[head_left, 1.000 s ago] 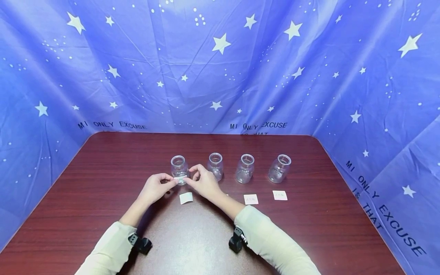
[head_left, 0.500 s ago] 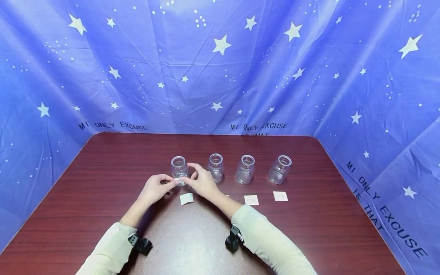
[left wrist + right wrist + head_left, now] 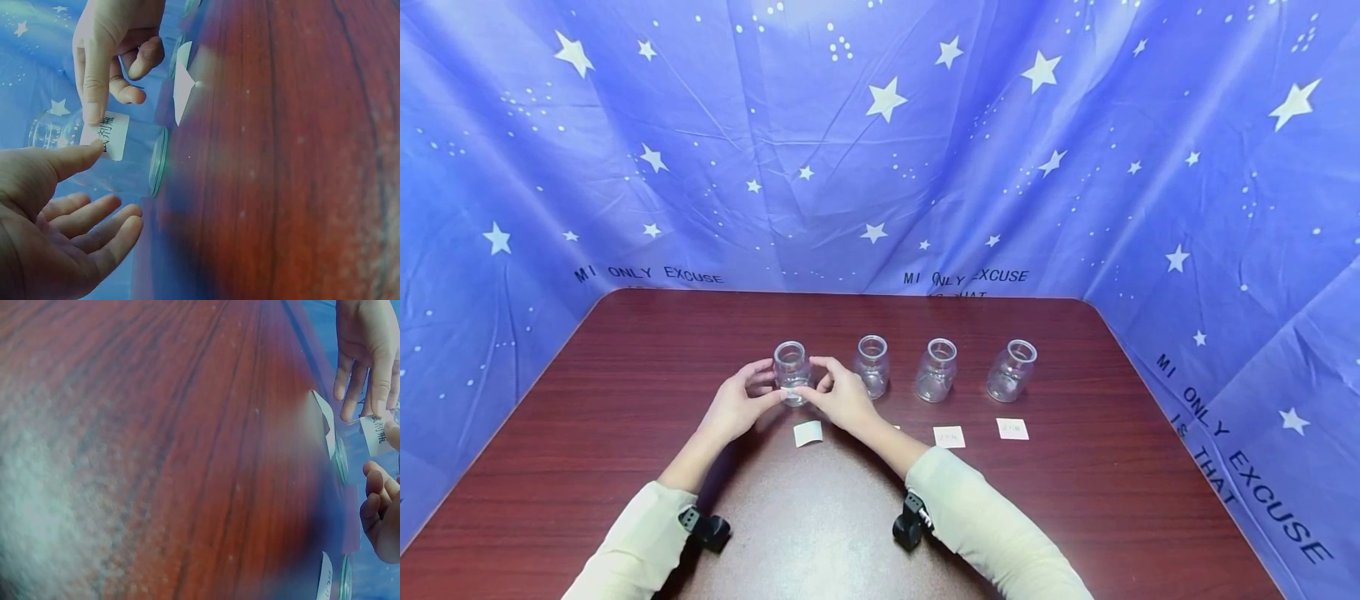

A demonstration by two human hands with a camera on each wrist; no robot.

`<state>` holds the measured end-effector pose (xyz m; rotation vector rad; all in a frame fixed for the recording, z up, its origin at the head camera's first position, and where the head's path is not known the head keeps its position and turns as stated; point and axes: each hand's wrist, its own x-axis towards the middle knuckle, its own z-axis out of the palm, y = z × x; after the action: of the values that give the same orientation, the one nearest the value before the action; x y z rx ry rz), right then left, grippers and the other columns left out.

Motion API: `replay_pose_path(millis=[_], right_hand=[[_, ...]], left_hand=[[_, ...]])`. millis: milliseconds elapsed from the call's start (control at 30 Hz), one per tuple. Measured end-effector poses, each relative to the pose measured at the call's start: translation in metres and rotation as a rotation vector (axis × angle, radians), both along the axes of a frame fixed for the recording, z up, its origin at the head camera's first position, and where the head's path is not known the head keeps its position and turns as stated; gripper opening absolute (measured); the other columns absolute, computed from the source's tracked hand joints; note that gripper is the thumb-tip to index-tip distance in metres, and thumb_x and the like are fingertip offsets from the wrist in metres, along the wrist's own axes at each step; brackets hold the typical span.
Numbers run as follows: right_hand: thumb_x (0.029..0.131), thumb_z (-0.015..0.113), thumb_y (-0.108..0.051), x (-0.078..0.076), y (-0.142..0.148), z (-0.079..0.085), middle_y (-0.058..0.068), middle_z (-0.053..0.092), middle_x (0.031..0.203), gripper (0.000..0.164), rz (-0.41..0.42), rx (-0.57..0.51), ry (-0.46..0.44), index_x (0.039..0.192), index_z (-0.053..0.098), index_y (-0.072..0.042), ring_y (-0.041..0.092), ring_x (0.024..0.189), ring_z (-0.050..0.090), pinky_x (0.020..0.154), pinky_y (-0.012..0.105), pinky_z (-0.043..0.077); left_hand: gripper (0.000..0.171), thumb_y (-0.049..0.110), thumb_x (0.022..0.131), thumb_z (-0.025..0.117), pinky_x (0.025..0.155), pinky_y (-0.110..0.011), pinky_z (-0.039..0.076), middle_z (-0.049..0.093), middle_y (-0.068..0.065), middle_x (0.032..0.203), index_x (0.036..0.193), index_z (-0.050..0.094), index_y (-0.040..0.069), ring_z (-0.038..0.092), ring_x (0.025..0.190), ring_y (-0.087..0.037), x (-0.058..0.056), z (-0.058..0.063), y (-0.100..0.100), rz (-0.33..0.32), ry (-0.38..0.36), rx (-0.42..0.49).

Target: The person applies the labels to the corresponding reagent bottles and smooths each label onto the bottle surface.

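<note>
A small clear glass jar (image 3: 791, 360) stands upright at the left end of a row on the table, with a white label (image 3: 117, 142) bearing black handwritten characters on its front. My right hand (image 3: 847, 402) holds the jar from the right, thumb on the label and index finger at the jar's side near the neck. On the other side is my left hand (image 3: 733, 408): its thumb presses the label, while its other fingers stretch out loosely beside the glass, as the left wrist view shows. A curled blank paper piece (image 3: 808, 433) lies in front of the jar.
To the right stand three more clear jars, the nearest one (image 3: 872, 367) close behind my right hand. White written labels (image 3: 948, 437) lie in front of them, one mostly hidden by my right forearm. A starry blue cloth (image 3: 880, 167) surrounds the dark red table (image 3: 647, 350).
My left hand has let go of the label's edge and spread its fingers along the jar's left side. The label has gone from between both hands' fingers to lying against the glass.
</note>
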<state>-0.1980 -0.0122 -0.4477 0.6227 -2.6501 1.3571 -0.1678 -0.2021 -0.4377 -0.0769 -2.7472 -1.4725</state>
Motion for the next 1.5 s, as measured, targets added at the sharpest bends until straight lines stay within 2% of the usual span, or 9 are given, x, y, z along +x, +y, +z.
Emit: replay_pose_path(millis=[100, 267, 500, 700, 833, 1000, 1200, 1333, 1500], right_hand=[[0.078, 0.074, -0.032, 0.000, 0.003, 0.002, 0.000, 0.063, 0.064, 0.052, 0.019, -0.007, -0.013, 0.122, 0.059, -0.009, -0.002, 0.050, 0.046, 0.052, 0.014, 0.040], [0.082, 0.071, -0.028, -0.001, 0.009, 0.006, 0.004, 0.064, 0.066, 0.051, 0.062, -0.032, -0.058, 0.126, 0.058, -0.008, 0.000, 0.047, 0.045, 0.047, 0.015, 0.040], [0.090, 0.062, -0.025, 0.000, 0.011, 0.005, 0.009, 0.069, 0.071, 0.052, 0.129, -0.030, -0.133, 0.136, 0.047, -0.007, 0.000, 0.051, 0.049, 0.050, 0.016, 0.039], [0.085, 0.068, -0.023, 0.003, 0.007, 0.000, 0.004, 0.069, 0.071, 0.058, 0.097, 0.006, -0.148, 0.136, 0.046, -0.008, 0.001, 0.054, 0.053, 0.054, 0.017, 0.043], [0.082, 0.071, -0.028, 0.004, 0.003, -0.006, 0.002, 0.068, 0.069, 0.062, 0.091, 0.039, -0.145, 0.135, 0.047, -0.007, 0.000, 0.055, 0.053, 0.055, 0.017, 0.043], [0.087, 0.065, -0.027, 0.004, 0.002, -0.007, 0.003, 0.067, 0.068, 0.053, 0.083, 0.019, -0.158, 0.133, 0.049, -0.007, 0.001, 0.052, 0.051, 0.050, 0.016, 0.039], [0.093, 0.058, -0.026, 0.003, 0.007, -0.006, 0.006, 0.067, 0.065, 0.047, 0.102, 0.002, -0.181, 0.135, 0.049, -0.009, 0.003, 0.049, 0.048, 0.046, 0.016, 0.034], [0.092, 0.058, -0.029, 0.004, 0.008, -0.005, 0.006, 0.068, 0.068, 0.050, 0.114, -0.008, -0.183, 0.137, 0.046, -0.010, 0.001, 0.050, 0.049, 0.046, 0.016, 0.037], [0.090, 0.060, -0.030, 0.003, 0.008, -0.004, 0.007, 0.069, 0.069, 0.049, 0.108, -0.011, -0.136, 0.133, 0.051, -0.008, -0.001, 0.052, 0.051, 0.048, 0.015, 0.039]], left_hand=[[0.053, 0.020, 0.084, 0.069, 0.086, -0.043, 0.052, 0.063, -0.022, 0.117, 0.129, 0.050, 0.001, 0.065, 0.101, -0.034, 0.000, 0.001, 0.001, -0.026, 0.018, -0.003], [0.049, 0.021, 0.083, 0.070, 0.085, -0.042, 0.052, 0.065, -0.021, 0.114, 0.125, 0.053, 0.001, 0.066, 0.099, -0.032, -0.001, 0.001, 0.000, -0.027, 0.023, -0.014], [0.050, 0.022, 0.083, 0.071, 0.084, -0.042, 0.052, 0.065, -0.022, 0.113, 0.124, 0.053, -0.001, 0.066, 0.097, -0.032, 0.000, 0.001, 0.001, -0.019, 0.030, -0.022], [0.058, 0.017, 0.081, 0.072, 0.083, -0.040, 0.052, 0.063, -0.022, 0.117, 0.130, 0.048, -0.001, 0.064, 0.100, -0.034, 0.001, 0.001, 0.000, 0.007, -0.023, -0.021], [0.057, 0.019, 0.082, 0.071, 0.086, -0.042, 0.051, 0.064, -0.021, 0.116, 0.130, 0.049, 0.000, 0.063, 0.101, -0.033, 0.000, 0.000, 0.002, 0.004, -0.043, -0.071], [0.048, 0.021, 0.082, 0.070, 0.086, -0.043, 0.050, 0.066, -0.020, 0.112, 0.124, 0.056, 0.002, 0.065, 0.100, -0.032, -0.001, -0.002, 0.002, 0.005, -0.026, -0.122], [0.049, 0.024, 0.083, 0.070, 0.086, -0.043, 0.050, 0.066, -0.018, 0.112, 0.124, 0.056, 0.001, 0.064, 0.102, -0.031, 0.000, -0.002, -0.001, -0.016, -0.035, -0.119], [0.053, 0.026, 0.083, 0.070, 0.086, -0.043, 0.050, 0.066, -0.019, 0.112, 0.127, 0.054, 0.000, 0.064, 0.101, -0.031, 0.001, 0.003, -0.004, -0.035, -0.025, -0.097], [0.049, 0.029, 0.082, 0.071, 0.091, -0.045, 0.047, 0.069, -0.014, 0.109, 0.122, 0.059, 0.002, 0.064, 0.103, -0.029, 0.003, 0.009, -0.006, -0.043, 0.016, -0.081]])
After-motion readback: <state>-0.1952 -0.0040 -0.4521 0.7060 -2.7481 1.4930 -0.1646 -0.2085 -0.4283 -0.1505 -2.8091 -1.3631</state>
